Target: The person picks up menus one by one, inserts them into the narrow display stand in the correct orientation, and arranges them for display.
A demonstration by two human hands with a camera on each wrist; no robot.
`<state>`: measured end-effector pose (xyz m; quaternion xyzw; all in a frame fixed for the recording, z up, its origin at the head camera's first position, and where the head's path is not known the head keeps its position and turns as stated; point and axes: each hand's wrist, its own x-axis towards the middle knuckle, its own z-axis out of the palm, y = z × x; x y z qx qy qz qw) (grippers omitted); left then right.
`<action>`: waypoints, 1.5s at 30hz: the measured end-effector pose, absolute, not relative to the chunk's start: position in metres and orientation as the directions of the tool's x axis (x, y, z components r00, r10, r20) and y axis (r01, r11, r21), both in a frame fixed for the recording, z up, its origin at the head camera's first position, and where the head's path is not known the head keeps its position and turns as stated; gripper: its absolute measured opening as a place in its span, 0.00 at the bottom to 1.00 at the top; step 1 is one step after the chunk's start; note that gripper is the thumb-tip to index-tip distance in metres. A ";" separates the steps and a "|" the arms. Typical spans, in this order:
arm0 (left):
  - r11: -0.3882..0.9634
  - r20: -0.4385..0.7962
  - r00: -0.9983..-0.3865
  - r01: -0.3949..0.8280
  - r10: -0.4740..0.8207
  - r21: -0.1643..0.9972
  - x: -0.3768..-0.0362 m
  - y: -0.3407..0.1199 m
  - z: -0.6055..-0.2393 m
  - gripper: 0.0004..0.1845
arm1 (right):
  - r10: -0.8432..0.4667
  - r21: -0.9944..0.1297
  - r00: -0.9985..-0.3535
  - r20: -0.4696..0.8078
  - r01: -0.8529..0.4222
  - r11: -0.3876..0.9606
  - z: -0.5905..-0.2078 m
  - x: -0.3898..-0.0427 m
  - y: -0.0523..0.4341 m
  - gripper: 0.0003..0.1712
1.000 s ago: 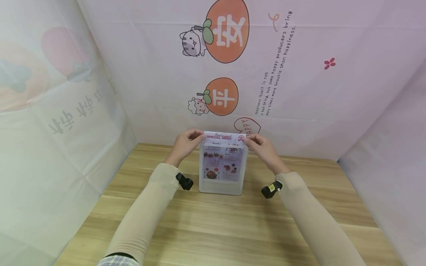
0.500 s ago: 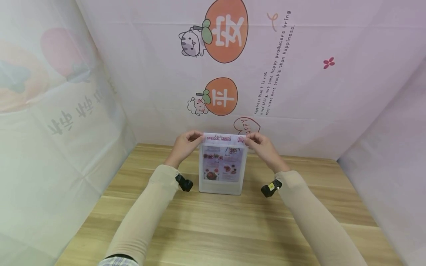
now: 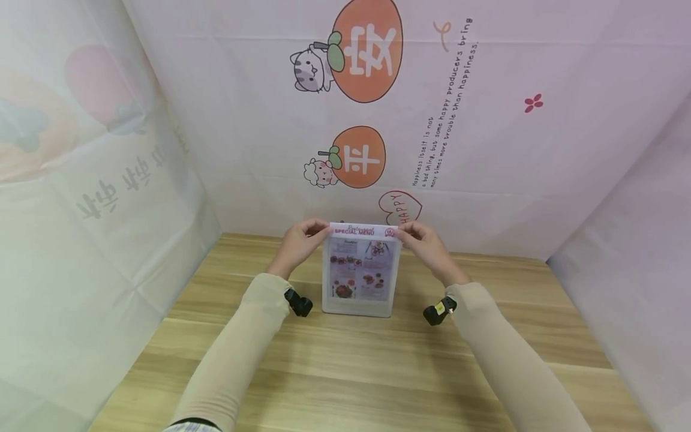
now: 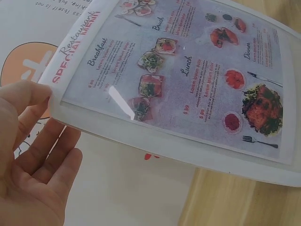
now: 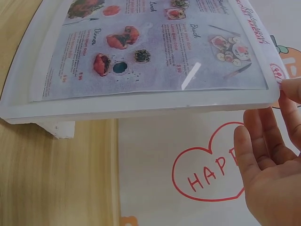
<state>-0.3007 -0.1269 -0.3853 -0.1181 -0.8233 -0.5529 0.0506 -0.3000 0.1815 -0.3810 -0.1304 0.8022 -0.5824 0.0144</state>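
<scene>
A printed menu sheet (image 3: 358, 270) headed "Special Menu" sits mostly inside a clear, white-bordered menu stand (image 3: 356, 307). Only the header strip sticks out above the stand's top edge. At the sheet's upper left corner, my left hand (image 3: 298, 245) pinches the paper between thumb and finger. My right hand (image 3: 430, 247) pinches the upper right corner the same way. The left wrist view has the left hand (image 4: 40, 160) at the corner of the stand (image 4: 141, 141), other fingers behind it. In the right wrist view, the right hand (image 5: 275, 165) is at the opposite corner.
The stand rests upright on a wooden table (image 3: 345, 372), close to its back edge. Behind it hangs a printed cloth backdrop (image 3: 259, 120), and pale cloth walls (image 3: 97, 270) enclose both sides. A white foot (image 5: 61, 128) shows behind the stand.
The menu sheet has slid downward inside the stand, so less of it shows above the top edge. Both hands have lowered slightly with it, still pinching the corners. The stand has stayed put.
</scene>
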 end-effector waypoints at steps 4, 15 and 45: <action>0.366 0.217 -0.965 0.256 0.145 0.895 -0.301 -0.126 -0.388 0.14 | -0.223 -0.939 -0.968 0.111 -0.175 0.296 -0.383 -0.299 0.182 0.24; 0.374 0.207 -0.969 0.244 0.137 0.895 -0.302 -0.127 -0.391 0.16 | -0.230 -0.940 -0.967 0.110 -0.176 0.291 -0.387 -0.302 0.182 0.25; 0.330 0.185 -0.978 0.208 0.099 0.921 -0.310 -0.106 -0.375 0.18 | -0.125 -0.938 -0.980 0.156 -0.187 0.293 -0.374 -0.309 0.162 0.27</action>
